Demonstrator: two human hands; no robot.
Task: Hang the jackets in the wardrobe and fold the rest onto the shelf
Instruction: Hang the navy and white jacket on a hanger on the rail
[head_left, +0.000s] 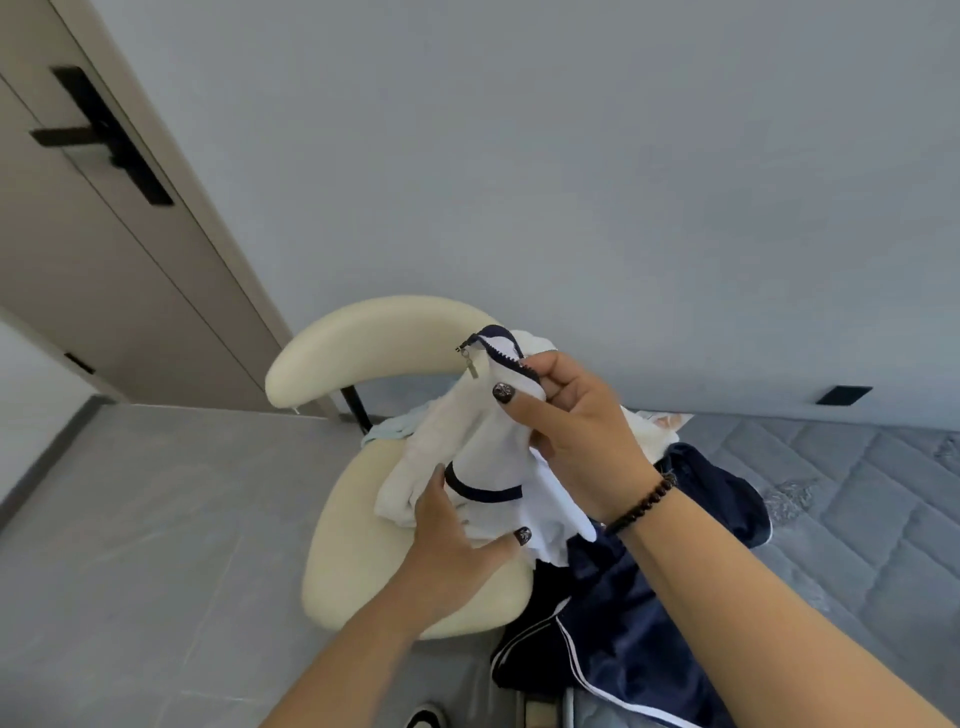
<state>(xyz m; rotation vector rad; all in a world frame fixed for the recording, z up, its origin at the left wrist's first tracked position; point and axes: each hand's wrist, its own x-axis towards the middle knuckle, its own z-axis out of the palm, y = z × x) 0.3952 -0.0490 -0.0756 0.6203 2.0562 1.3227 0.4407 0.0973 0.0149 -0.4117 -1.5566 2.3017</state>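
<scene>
- At far left, a beige door (104, 249) with a black lever handle (98, 134) stands shut against the grey wall (571, 156).
- Grey tiled floor (130, 519) lies below it.
- Cream chair (363, 338) stands mid-frame, its seat bearing a heap of clothes; a pale blue garment (387, 428) shows at the back of the seat.
- Left hand (457, 551): fingers reach under the lower folds of the white jacket (467, 441), thumb laid flat on top of the cloth.
- White jacket, navy-trimmed, is held up over the chair seat; its zip pull (471, 366) dangles at the top.
- Right hand (582, 431), beaded bracelet (644, 501) at the wrist, pinches the jacket's zipped upper edge.
- Navy garment (649, 597) with white piping drapes over the chair's right edge and the grey quilted mattress (857, 493).
</scene>
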